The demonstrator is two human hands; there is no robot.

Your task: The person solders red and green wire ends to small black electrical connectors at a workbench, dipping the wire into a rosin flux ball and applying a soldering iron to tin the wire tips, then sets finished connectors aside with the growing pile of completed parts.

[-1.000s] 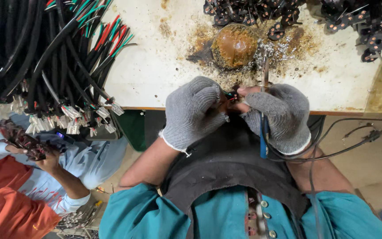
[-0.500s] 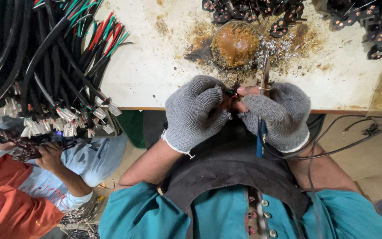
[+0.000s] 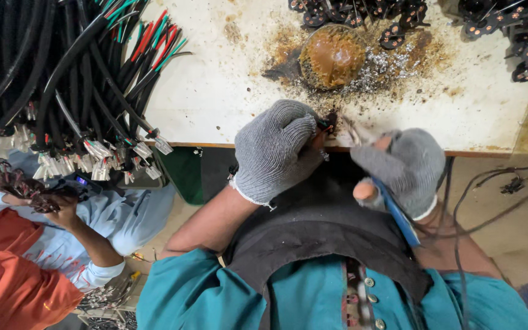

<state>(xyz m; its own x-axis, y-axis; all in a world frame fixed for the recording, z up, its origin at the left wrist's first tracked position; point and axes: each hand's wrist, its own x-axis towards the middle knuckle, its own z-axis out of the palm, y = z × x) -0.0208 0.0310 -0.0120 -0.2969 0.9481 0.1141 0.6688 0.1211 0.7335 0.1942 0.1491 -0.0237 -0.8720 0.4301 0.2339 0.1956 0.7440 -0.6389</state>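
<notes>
Head view: gloved left hand (image 3: 274, 150) pinches a small dark connector (image 3: 328, 122) at the near counter (image 3: 227, 91) edge, steady for work, while gloved right hand (image 3: 398, 168) grips a blue-handled soldering iron (image 3: 395, 214), tip angled toward it, below the flux dish (image 3: 332, 56).

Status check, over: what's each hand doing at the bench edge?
Left hand pinching a small dark connector. Right hand grips a blue-handled soldering iron, tip near the part. Brown flux dish beyond, nothing between.

Left hand (image 3: 274, 150) pinches connector (image 3: 327, 124); right hand (image 3: 402, 168) grips soldering iron (image 3: 396, 211).
</notes>
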